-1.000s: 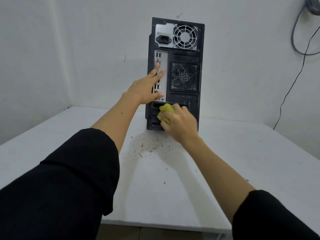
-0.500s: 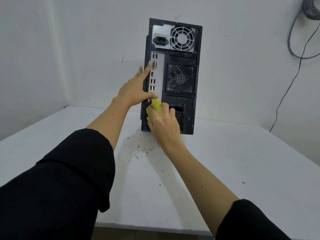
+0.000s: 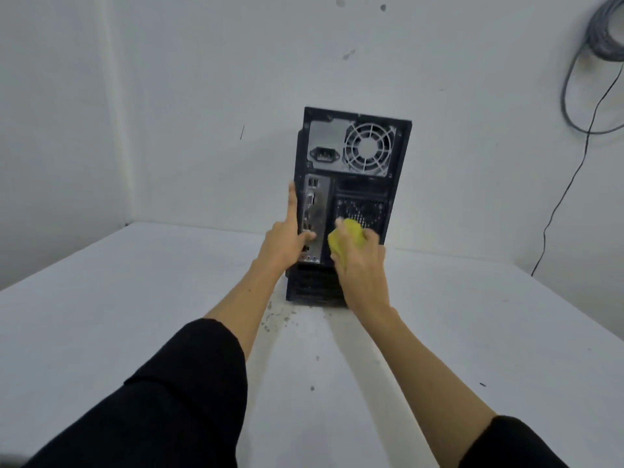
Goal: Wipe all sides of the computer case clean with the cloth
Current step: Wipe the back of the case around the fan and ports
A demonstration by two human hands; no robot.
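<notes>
Case stands upright on the white worktop at 12 o'clock from me, its back panel with fan grille and ports facing me, close to the wall. My left hand steadies its 9 o'clock edge, fingers straight up along the side and thumb hooked onto the port plate, while my right hand grips the bunched yellow cloth and presses it to the vent mesh. Dust crumbs lie on the worktop at the case's foot, toward 6 o'clock.
</notes>
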